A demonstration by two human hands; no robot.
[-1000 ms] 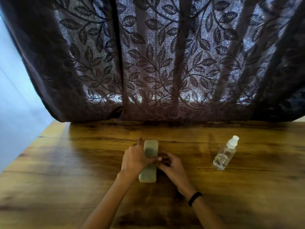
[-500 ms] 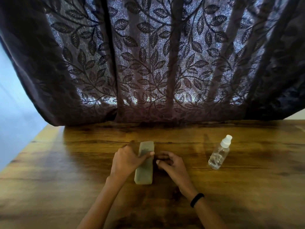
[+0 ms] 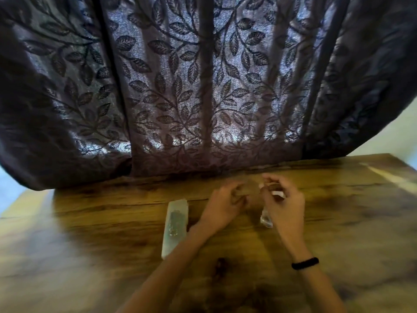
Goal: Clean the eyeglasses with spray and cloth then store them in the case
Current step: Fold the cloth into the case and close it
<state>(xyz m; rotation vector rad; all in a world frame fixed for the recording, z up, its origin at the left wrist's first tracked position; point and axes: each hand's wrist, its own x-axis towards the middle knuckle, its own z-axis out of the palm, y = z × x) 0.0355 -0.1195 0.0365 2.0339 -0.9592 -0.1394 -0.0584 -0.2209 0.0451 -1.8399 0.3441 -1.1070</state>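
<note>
A pale translucent eyeglass case (image 3: 174, 224) lies lengthwise on the wooden table (image 3: 90, 245), with a dark shape showing through it. It is left of both hands and nothing touches it. My right hand (image 3: 283, 206) is curled over the clear spray bottle (image 3: 266, 219), whose white cap (image 3: 279, 194) peeks out between the fingers. My left hand (image 3: 225, 204) hovers just left of the bottle, fingers loosely curled, with nothing visible in them. Both hands are motion-blurred. No cloth is visible.
A dark leaf-patterned curtain (image 3: 203, 86) hangs down to the table's far edge, right behind the hands. The table's left corner (image 3: 24, 199) and right corner (image 3: 397, 161) are in view. A black band (image 3: 305, 263) sits on my right wrist.
Both hands have left the case and moved right to the spray bottle. The view has swung right, so the case now sits left of the hands.
</note>
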